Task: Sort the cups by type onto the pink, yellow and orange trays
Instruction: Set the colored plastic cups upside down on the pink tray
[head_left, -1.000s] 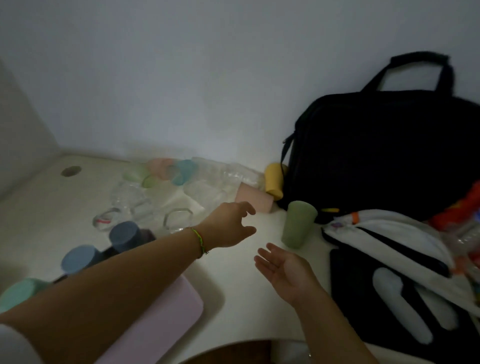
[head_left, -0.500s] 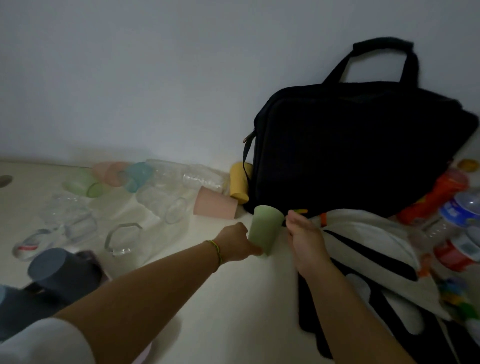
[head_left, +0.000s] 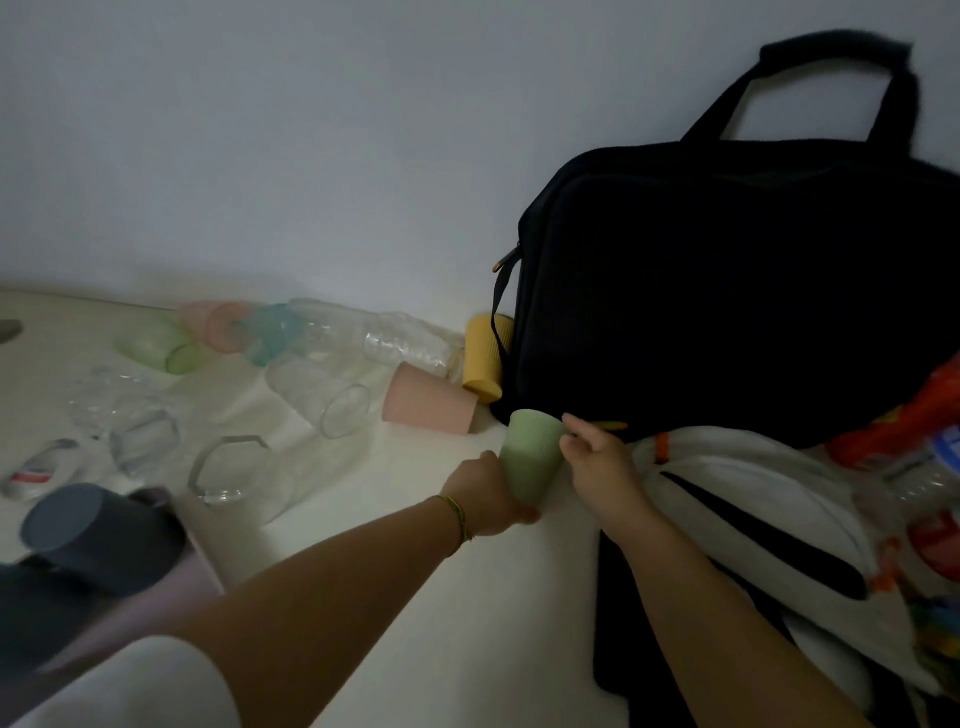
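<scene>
Both forearms reach forward, the left hand (head_left: 485, 493) gripping a pale green plastic cup (head_left: 530, 457), the right hand (head_left: 602, 462) touching its other side.

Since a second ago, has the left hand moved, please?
Yes: the left hand reached forward to the green cup by the black bag, now gripping it.

Upright cup (head_left: 531, 460) btwn left hand (head_left: 485, 493) & right hand (head_left: 597, 462) on table (head_left: 415, 613), bag (head_left: 727, 291) just behind, toppled cups (head_left: 322, 384) left of bag, tray (head_left: 176, 582) w/ cups near left, cloth (head_left: 753, 525) & bottles (head_left: 930, 441) right.
</scene>
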